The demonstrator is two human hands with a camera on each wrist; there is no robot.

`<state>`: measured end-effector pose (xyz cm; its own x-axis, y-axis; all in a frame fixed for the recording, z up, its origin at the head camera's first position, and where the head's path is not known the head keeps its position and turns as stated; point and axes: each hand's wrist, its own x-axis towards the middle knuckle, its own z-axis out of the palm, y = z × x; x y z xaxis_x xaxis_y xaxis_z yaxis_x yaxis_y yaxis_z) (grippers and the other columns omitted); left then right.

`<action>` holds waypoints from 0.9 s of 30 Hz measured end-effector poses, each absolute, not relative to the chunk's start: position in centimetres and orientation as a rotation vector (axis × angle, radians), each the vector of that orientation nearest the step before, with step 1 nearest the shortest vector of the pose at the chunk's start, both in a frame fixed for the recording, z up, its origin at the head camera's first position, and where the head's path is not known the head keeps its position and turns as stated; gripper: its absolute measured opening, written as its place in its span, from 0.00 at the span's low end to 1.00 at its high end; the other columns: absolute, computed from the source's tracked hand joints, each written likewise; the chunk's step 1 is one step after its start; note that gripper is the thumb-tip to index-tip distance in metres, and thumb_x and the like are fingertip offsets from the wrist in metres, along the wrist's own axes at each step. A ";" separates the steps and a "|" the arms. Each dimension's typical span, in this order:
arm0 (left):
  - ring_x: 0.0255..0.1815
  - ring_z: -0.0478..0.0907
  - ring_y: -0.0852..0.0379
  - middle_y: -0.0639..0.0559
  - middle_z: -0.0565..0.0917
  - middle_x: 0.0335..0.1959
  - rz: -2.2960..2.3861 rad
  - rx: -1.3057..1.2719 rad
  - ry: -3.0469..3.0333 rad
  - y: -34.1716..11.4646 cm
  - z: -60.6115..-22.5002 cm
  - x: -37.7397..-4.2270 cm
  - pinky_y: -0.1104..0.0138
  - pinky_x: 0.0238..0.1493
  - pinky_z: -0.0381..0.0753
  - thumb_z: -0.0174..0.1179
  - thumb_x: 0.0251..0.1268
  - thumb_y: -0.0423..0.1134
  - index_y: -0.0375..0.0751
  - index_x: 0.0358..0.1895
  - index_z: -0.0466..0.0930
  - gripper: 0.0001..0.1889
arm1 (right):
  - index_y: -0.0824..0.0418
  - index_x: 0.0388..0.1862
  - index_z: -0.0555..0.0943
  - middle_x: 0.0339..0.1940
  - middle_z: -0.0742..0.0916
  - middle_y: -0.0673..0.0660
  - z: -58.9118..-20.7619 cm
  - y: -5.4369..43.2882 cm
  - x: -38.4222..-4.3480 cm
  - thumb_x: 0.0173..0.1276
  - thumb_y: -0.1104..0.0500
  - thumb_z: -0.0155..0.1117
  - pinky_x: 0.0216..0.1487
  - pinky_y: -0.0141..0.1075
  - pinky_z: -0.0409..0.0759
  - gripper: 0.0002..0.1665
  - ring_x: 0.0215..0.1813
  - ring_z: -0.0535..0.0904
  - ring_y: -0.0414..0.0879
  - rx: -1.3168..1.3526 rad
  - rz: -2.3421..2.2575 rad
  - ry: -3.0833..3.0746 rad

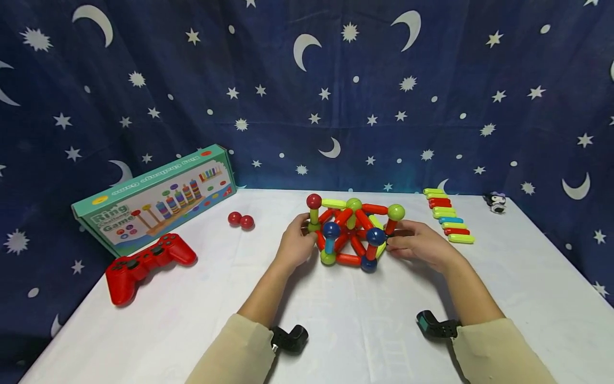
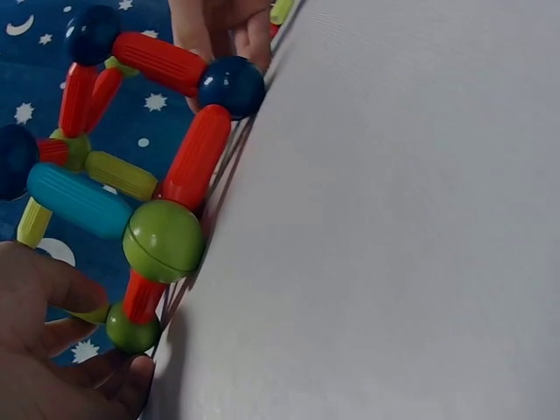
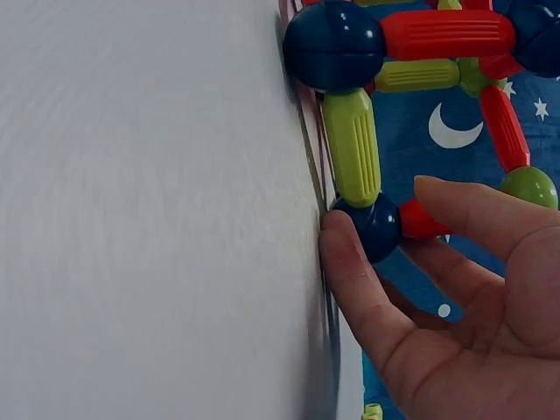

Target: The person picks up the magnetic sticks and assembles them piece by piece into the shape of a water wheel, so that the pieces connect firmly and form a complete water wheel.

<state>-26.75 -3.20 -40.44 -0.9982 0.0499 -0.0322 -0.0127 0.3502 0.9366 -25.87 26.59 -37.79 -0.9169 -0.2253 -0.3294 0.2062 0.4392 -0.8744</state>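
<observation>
A building-toy frame (image 1: 348, 260) of red, yellow-green and blue rods joined by coloured balls sits between both hands, over the white table. My left hand (image 1: 294, 246) grips its left side; in the left wrist view, the thumb and fingers come round a lower green ball (image 2: 131, 331) and the short rod beside it. On the opposite side, my right hand (image 1: 424, 246) holds a lower corner. The right wrist view has its fingertips at a dark blue ball (image 3: 378, 234), under a yellow-green rod (image 3: 352, 149). A red ball (image 1: 314, 201) tops the frame's left corner.
Two red balls (image 1: 247, 222) lie left of the frame. Farther left are a red game controller (image 1: 148, 264) and a green ring-game box (image 1: 158, 197). A column of loose rods (image 1: 453, 220) and a small black-and-white figure (image 1: 495, 202) lie at the back right.
</observation>
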 end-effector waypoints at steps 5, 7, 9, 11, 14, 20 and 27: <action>0.67 0.75 0.41 0.38 0.75 0.71 1.783 -0.036 2.485 -3.0 -40.3 -26.9 0.47 0.71 0.73 0.48 0.72 0.34 0.39 0.75 0.68 0.28 | 0.69 0.82 0.57 0.72 0.76 0.70 -38.0 26.4 -26.0 0.77 0.58 0.59 0.58 0.35 0.84 0.40 0.54 0.85 0.45 0.050 -1.555 2.242; 0.66 0.75 0.41 0.39 0.75 0.71 1.798 -0.073 2.461 -2.9 -40.0 -26.9 0.48 0.68 0.75 0.45 0.74 0.37 0.40 0.75 0.68 0.28 | 0.68 0.83 0.54 0.75 0.72 0.72 -38.1 26.5 -26.1 0.78 0.60 0.56 0.60 0.36 0.84 0.41 0.54 0.85 0.45 0.066 -1.597 2.204; 0.63 0.76 0.42 0.40 0.76 0.71 1.803 -0.099 2.450 -2.8 -39.9 -27.0 0.50 0.64 0.77 0.43 0.75 0.39 0.41 0.75 0.69 0.27 | 0.68 0.84 0.51 0.77 0.69 0.72 -38.2 26.5 -26.0 0.78 0.61 0.54 0.61 0.37 0.83 0.41 0.54 0.86 0.45 0.073 -1.629 2.175; 0.62 0.77 0.43 0.40 0.77 0.70 1.795 -0.105 2.457 -2.8 -39.9 -27.0 0.50 0.62 0.78 0.42 0.74 0.40 0.42 0.75 0.70 0.28 | 0.68 0.84 0.50 0.78 0.67 0.73 -38.2 26.5 -26.0 0.78 0.62 0.53 0.61 0.38 0.83 0.41 0.54 0.86 0.45 0.075 -1.651 2.158; 0.62 0.77 0.44 0.41 0.78 0.69 1.793 -0.112 2.471 -2.8 -40.1 -27.0 0.49 0.65 0.76 0.42 0.74 0.40 0.42 0.74 0.71 0.27 | 0.68 0.84 0.50 0.78 0.68 0.74 -38.3 26.5 -25.9 0.78 0.62 0.52 0.61 0.37 0.83 0.41 0.54 0.86 0.45 0.075 -1.669 2.153; 0.68 0.73 0.42 0.42 0.78 0.69 1.804 -0.169 2.477 -2.7 -40.1 -27.0 0.43 0.75 0.66 0.40 0.74 0.41 0.42 0.73 0.72 0.28 | 0.67 0.84 0.52 0.76 0.70 0.73 -38.5 26.4 -25.9 0.79 0.62 0.50 0.58 0.35 0.85 0.39 0.51 0.86 0.44 0.094 -1.729 2.128; 0.76 0.67 0.42 0.43 0.75 0.73 1.808 -0.213 2.479 -2.6 -40.1 -27.1 0.42 0.80 0.58 0.38 0.74 0.41 0.41 0.72 0.73 0.28 | 0.66 0.85 0.50 0.78 0.67 0.73 -38.7 26.6 -25.9 0.80 0.60 0.52 0.58 0.35 0.85 0.40 0.51 0.86 0.42 0.093 -1.763 2.098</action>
